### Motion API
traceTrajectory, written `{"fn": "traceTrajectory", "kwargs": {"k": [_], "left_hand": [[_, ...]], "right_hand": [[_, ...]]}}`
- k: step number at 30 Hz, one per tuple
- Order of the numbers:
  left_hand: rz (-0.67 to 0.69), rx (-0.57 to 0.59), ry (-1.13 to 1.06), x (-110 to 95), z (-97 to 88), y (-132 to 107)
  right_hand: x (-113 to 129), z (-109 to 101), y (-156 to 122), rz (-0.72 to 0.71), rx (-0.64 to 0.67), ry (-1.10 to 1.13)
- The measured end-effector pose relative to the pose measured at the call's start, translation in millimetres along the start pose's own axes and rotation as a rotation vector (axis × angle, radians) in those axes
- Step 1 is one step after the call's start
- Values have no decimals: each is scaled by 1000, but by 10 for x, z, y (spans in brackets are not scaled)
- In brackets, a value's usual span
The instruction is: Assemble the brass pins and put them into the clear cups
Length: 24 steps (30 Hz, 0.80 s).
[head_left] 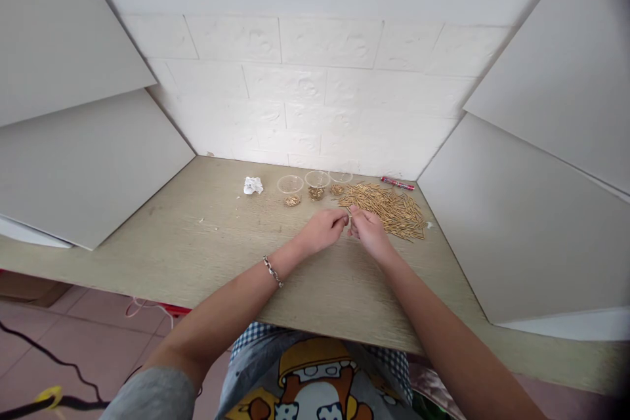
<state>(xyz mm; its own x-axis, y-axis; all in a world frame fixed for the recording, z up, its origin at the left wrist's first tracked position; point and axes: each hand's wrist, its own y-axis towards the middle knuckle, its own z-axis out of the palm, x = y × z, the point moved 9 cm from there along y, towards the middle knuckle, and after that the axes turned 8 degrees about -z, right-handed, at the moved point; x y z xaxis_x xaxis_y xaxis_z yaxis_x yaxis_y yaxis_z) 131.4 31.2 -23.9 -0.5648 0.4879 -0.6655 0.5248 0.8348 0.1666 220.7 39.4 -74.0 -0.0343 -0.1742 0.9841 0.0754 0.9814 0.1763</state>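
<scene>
My left hand point(322, 228) and my right hand point(367, 230) meet over the wooden table point(207, 243), fingertips pinched together on a thin gold pin point(347, 212). A silver bracelet point(273, 272) sits on my left wrist. Just right of my hands lies a wide pile of gold pins point(388, 207). Behind my hands stand three small clear cups point(290, 185), each with a little heap of gold parts inside.
A crumpled white scrap point(252, 186) lies left of the cups. A red pen point(396, 183) rests against the white brick wall point(315, 105). Grey panels point(93, 164) close in both sides. Cables and a tiled floor point(73, 341) show below the table's front edge.
</scene>
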Motion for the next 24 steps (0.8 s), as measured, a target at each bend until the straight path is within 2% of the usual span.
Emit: {"fn": "traceTrajectory", "kwargs": {"k": [15, 24], "left_hand": [[30, -5, 47, -32, 5, -11], [3, 38, -100, -39, 35, -6]], "right_hand": [[-26, -28, 17, -6, 8, -47], [-1, 55, 5, 23, 41, 57]]}}
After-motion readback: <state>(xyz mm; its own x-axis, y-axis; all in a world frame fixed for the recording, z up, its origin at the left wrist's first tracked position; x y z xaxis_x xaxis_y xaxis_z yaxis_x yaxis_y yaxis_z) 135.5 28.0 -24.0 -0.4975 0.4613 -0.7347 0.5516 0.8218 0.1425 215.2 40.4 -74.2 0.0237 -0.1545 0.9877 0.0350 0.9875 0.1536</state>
